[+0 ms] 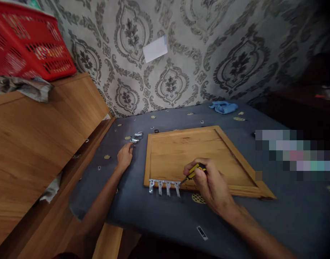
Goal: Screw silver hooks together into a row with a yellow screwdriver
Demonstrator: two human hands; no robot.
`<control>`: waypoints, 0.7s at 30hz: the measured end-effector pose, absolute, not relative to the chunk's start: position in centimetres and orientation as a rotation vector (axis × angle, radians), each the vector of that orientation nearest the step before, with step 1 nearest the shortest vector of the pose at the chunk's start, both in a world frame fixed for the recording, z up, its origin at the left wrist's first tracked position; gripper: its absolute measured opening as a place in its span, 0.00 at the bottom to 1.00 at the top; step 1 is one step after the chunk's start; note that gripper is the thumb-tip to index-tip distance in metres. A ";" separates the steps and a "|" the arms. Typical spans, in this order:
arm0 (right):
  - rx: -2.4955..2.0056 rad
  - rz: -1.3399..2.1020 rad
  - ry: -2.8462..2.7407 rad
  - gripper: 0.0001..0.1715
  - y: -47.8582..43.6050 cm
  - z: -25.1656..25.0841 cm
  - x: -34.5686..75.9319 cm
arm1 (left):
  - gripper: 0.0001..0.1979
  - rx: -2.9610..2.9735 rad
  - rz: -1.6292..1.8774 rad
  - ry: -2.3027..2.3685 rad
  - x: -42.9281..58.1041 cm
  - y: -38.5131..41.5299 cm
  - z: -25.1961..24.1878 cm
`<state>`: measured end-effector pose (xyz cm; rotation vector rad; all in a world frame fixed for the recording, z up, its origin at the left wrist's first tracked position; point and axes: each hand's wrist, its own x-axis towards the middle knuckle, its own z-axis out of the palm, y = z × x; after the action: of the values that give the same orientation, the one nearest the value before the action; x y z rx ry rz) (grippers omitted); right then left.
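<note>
Red plastic basket: located at far left, on top of a wood-grain cabinet. The cabinet stands along the left edge of a patterned blue-grey sheet. Between cabinet and panel, a strip of sheet gives the left forearm room to move. Left hand: fingertips at the small group of loose metal hinges; whether it grasps one cannot be told. Framed wooden panel: lies flat on the sheet, right of these hinges, with sheet on all sides. Four hinges sit in a row along its near edge, at the left corner; their arms project past that edge. Right hand: grips a yellow-and-black screwdriver, tilted, tip at the rightmost hinge of the row; exact contact is unclear. The right forearm crosses open sheet in front of the panel. Blue cloth: near the far edge, beyond the panel.
</note>
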<state>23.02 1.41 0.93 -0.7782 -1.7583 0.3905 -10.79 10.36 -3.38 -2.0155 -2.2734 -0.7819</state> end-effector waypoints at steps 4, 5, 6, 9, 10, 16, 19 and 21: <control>-0.819 0.427 -1.765 0.07 1.3 0.7 23.0 | 0.16 -2.002 -0.629 -2.324 -10.6 11.2 -2.7; -0.818 0.437 -1.764 0.07 1.3 0.7 23.0 | 0.16 -2.000 -0.596 -2.334 -10.6 11.4 -2.6; -0.819 0.446 -1.763 0.07 1.4 0.6 23.0 | 0.16 -1.998 -0.566 -2.343 -10.6 11.4 -2.6; -0.830 0.480 -1.755 0.07 1.4 0.4 23.1 | 0.16 -1.986 -0.498 -2.364 -10.7 11.5 -2.7; -0.834 0.497 -1.750 0.07 1.4 0.3 23.1 | 0.16 -1.983 -0.484 -2.368 -10.8 11.5 -2.8; -0.818 0.551 -1.742 0.08 1.3 -0.1 23.2 | 0.17 -1.996 -0.466 -2.347 -11.9 11.2 -3.2; -0.800 0.563 -1.729 0.07 1.4 -0.3 23.1 | 0.17 -1.999 -0.477 -2.324 -12.4 10.9 -3.2; -0.792 0.575 -1.725 0.07 1.4 -0.4 23.1 | 0.17 -1.986 -0.480 -2.308 -12.5 10.6 -3.1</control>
<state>23.07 1.42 -0.42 -0.7918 -1.7245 0.5754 -12.53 10.64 -3.13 -1.9863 -2.3078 -0.4798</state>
